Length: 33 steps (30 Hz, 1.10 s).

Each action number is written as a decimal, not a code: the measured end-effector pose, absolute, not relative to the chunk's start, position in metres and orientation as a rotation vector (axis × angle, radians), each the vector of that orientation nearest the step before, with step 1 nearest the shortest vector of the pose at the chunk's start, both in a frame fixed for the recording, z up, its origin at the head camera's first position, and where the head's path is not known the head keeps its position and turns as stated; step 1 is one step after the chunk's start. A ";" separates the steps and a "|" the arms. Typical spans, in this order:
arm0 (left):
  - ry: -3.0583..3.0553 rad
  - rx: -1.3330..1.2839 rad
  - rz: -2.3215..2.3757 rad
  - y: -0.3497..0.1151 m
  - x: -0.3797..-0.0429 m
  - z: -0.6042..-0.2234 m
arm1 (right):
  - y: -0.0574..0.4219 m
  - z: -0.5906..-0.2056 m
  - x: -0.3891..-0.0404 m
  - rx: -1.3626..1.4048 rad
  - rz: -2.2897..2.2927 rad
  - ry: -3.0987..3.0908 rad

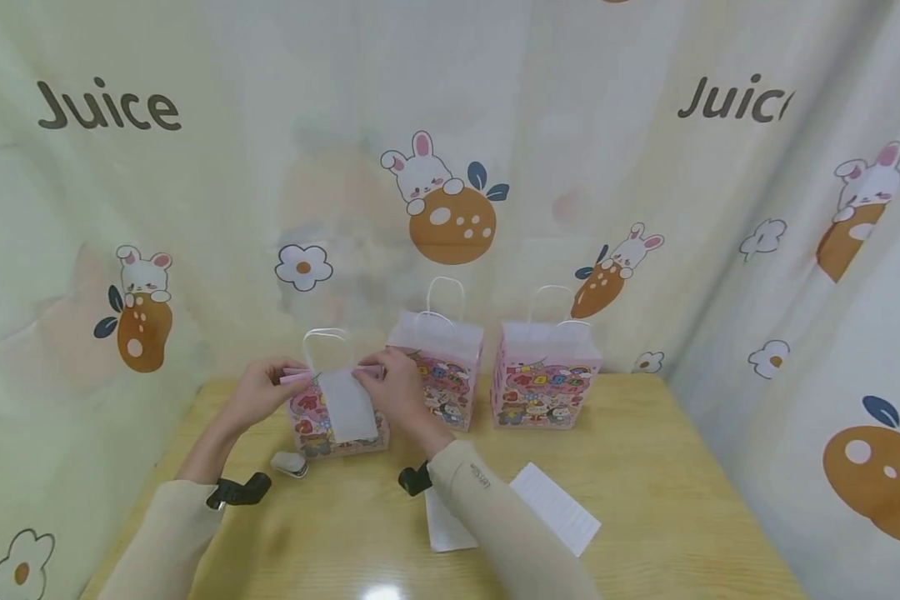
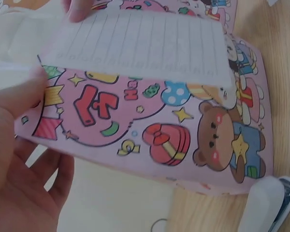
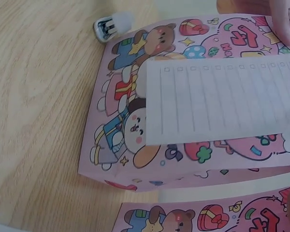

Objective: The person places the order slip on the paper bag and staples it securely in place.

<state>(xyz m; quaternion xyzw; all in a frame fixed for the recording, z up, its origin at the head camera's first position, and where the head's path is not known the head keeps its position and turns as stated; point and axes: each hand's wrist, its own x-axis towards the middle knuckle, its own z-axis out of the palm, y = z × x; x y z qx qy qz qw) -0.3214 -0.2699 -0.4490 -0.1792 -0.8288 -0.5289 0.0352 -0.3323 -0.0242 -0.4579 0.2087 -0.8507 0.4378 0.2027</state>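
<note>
A pink cartoon-print paper gift bag [image 1: 311,421] with white twisted handles stands at the left of the table. A lined paper slip [image 1: 351,408] hangs down over its front from the top edge. My left hand [image 1: 264,390] pinches the bag's upper left edge, thumb in front and fingers behind, as the left wrist view shows. At the upper right, my right hand [image 1: 399,385] pinches the bag's rim; its thumb is near the slip's top. In the right wrist view the slip [image 3: 217,101] shows ruled lines and small boxes. A small white stapler [image 1: 290,464] lies beside the bag's lower left corner.
Two similar gift bags, one in the middle [image 1: 450,375] and one further right [image 1: 543,383], stand along the back near a printed curtain [image 1: 532,208]. Lined paper sheets [image 1: 558,508] lie on the wooden table [image 1: 660,492], partly under my right forearm.
</note>
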 end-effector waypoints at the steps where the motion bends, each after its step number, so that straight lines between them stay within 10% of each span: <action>1: -2.537 -0.552 -1.643 -0.269 -0.322 -0.448 | -0.024 -0.457 -0.333 0.574 1.196 -2.371; 33: -2.410 -0.441 -1.675 -0.274 -0.310 -0.457 | -0.012 -0.443 -0.343 0.852 1.111 -2.448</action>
